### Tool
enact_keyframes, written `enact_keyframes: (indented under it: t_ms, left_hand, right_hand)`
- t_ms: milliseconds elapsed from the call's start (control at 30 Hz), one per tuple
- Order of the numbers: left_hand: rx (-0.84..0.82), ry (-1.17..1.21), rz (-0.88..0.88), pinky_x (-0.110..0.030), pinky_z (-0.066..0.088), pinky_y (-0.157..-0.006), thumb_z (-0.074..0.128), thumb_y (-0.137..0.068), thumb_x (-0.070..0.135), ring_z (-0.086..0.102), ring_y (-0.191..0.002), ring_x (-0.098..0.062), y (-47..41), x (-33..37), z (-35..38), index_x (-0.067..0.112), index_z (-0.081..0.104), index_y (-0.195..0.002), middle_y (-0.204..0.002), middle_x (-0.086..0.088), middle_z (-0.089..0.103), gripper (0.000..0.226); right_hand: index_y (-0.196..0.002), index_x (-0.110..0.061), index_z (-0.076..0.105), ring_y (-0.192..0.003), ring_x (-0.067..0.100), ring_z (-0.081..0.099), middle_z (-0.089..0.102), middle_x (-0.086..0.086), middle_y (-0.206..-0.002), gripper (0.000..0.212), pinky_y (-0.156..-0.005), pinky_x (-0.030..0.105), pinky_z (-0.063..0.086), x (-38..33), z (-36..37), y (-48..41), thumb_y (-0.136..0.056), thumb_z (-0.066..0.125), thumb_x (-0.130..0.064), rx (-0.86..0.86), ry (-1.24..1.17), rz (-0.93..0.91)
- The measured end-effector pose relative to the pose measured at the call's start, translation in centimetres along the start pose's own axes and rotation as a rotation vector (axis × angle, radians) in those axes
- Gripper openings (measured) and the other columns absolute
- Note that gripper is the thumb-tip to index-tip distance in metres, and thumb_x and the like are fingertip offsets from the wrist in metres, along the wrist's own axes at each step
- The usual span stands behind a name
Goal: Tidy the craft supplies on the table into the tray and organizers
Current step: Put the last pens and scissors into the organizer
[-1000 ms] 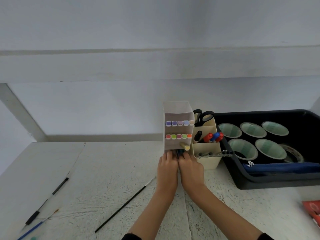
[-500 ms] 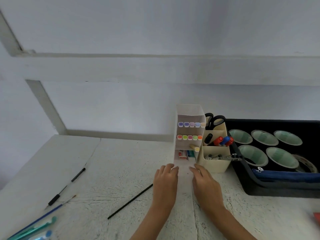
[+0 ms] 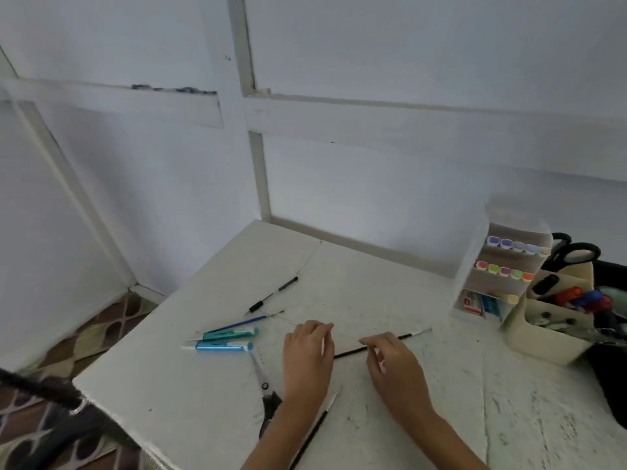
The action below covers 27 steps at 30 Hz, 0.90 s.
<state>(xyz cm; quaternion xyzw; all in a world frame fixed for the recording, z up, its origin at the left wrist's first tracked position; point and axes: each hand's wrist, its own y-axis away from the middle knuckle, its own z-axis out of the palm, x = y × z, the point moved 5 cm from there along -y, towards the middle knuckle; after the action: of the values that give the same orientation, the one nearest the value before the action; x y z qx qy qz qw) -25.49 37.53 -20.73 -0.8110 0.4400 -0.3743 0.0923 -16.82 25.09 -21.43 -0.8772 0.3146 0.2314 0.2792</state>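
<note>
My left hand (image 3: 308,357) and my right hand (image 3: 393,364) hover low over the white table (image 3: 356,293), both empty with loosely curled fingers. A thin black paintbrush (image 3: 412,336) lies between and behind them, partly hidden by both hands. To the left lie two blue-green glue pens (image 3: 225,340), a blue brush (image 3: 242,323) and a black brush (image 3: 273,295). Small scissors (image 3: 266,398) lie beside my left forearm, and another black brush (image 3: 314,432) runs under it. The clear marker organizer (image 3: 502,269) and the cream caddy (image 3: 559,320) stand at the right.
The black tray (image 3: 610,374) is cut off at the right edge, behind the caddy. The table's left edge and front-left corner (image 3: 81,381) drop to a patterned floor. A white wall stands close behind the table.
The view has swung left. Both hands pulled back from the marker organizer and spread apart, now over the thin black paintbrush. Glue pens and scissors have come into view.
</note>
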Motion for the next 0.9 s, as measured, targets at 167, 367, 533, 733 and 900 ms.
enact_keyframes:
  t_ms: [167, 367, 533, 733, 900]
  left_hand:
    - [0.101, 0.012, -0.206, -0.035, 0.052, -0.079, 0.066, -0.075, -0.007, 0.065, -0.086, -0.023, 0.8, -7.9, -5.8, 0.009, 0.074, -0.094, -0.093, -0.005, 0.07, 0.026]
    - [0.088, -0.129, -0.152, -0.026, 0.043, -0.067, 0.076, -0.064, -0.009, 0.061, -0.073, -0.022, 1.4, -14.6, -10.6, 0.012, 0.074, -0.09, -0.083, -0.001, 0.066, 0.034]
    - [-0.016, -0.193, 0.124, -0.017, 0.038, -0.069, 0.068, -0.079, 0.024, 0.053, -0.08, -0.008, 1.4, -15.7, -10.1, 0.023, 0.073, -0.09, -0.087, 0.007, 0.065, 0.012]
    - [-0.07, -0.339, 0.385, -0.026, 0.031, -0.071, 0.08, -0.069, 0.025, 0.043, -0.082, -0.011, 0.7, -14.2, -8.3, 0.022, 0.069, -0.098, -0.085, 0.007, 0.061, 0.032]
    - [-0.137, -0.328, 0.458, -0.026, 0.032, -0.071, 0.087, -0.06, 0.02, 0.043, -0.079, -0.008, 0.1, -13.5, -6.6, 0.023, 0.065, -0.09, -0.082, 0.008, 0.058, 0.037]
  right_hand:
    - [-0.104, -0.019, 0.068, -0.085, 0.003, 0.051, 0.062, -0.006, -0.095, 0.021, -0.073, 0.004, 0.037, -5.4, 5.9, -2.5, -0.09, 0.055, -0.01, -0.167, -0.181, -0.072]
    - [-0.108, -0.015, 0.068, -0.087, 0.009, 0.053, 0.063, 0.002, -0.101, 0.021, -0.077, 0.011, 0.042, -9.7, 10.9, -5.3, -0.089, 0.06, -0.013, -0.23, -0.253, -0.094]
    - [-0.111, -0.009, 0.066, -0.091, 0.017, 0.053, 0.057, 0.004, -0.096, 0.027, -0.081, 0.025, 0.047, -11.5, 13.9, -6.4, -0.088, 0.063, -0.024, -0.268, -0.213, -0.073]
    - [-0.103, -0.006, 0.068, -0.096, 0.016, 0.051, 0.055, 0.007, -0.098, 0.023, -0.08, 0.02, 0.044, -11.7, 14.1, -6.9, -0.09, 0.06, -0.024, -0.265, -0.118, -0.074]
    - [-0.114, -0.008, 0.064, -0.107, 0.015, 0.044, 0.058, 0.006, -0.107, 0.033, -0.084, 0.022, 0.04, -11.0, 12.5, -6.7, -0.096, 0.049, -0.03, -0.312, 0.118, -0.199]
